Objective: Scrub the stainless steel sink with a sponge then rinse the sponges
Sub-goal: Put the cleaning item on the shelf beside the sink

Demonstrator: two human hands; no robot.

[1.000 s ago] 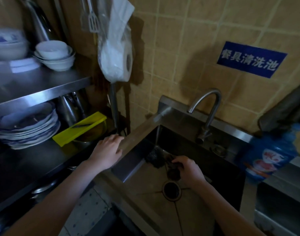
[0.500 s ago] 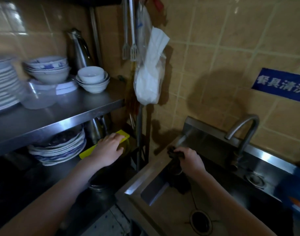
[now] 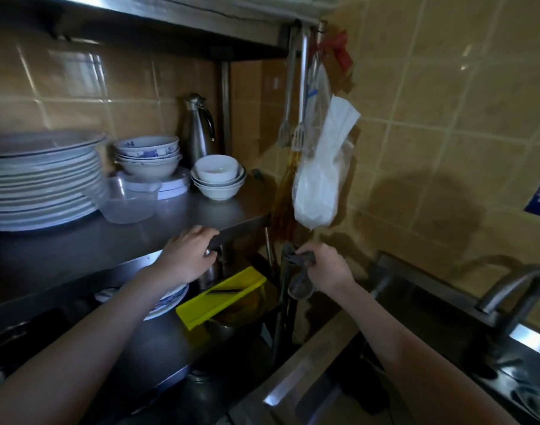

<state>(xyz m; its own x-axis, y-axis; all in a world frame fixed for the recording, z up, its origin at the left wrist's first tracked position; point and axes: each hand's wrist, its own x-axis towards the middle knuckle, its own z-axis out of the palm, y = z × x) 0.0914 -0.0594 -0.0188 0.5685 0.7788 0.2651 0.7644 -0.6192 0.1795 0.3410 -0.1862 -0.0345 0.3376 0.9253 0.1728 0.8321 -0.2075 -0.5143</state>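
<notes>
The right hand has lifted the dark sponge up out of the sink, fingers squeezed around it. The left hand has moved up and now grips the shelf edge. Scrubbing looks done; rinsing probably comes next.
</notes>
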